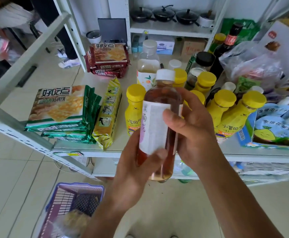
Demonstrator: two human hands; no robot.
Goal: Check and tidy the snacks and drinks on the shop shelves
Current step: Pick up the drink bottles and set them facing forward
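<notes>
forearms are filling the bottom of the frame, both leading up to one bottle. the left grip is cupping the lower part of the tea bottle from the left, its thumb lying across the bottom edge of the white label. the right grip is wrapping the upper body from the right, its thumb pressing on the label's face. both are closed round the bottle, so neither is free.

the bottle is hanging in the air at the centre of the frame, in front of the shelf and not resting on it, with the white cap pointing away and the printed panel facing the camera. that pose is looking like a label check, and the two-sided hold is probably serving to turn it.

just behind, yellow-capped bottles are standing in a cluster, which is likely where drinks belong. a pale tea bottle is standing further back.

at right, a blue box of drink pouches is sitting at the shelf front. at left, green cracker packs are lying stacked flat, with a yellow biscuit pack leaning on edge beside them. red cracker packs are lying stacked flat towards the upper middle.

at lower left, a purple basket is waiting on the floor, its contents too blurred to name.
</notes>
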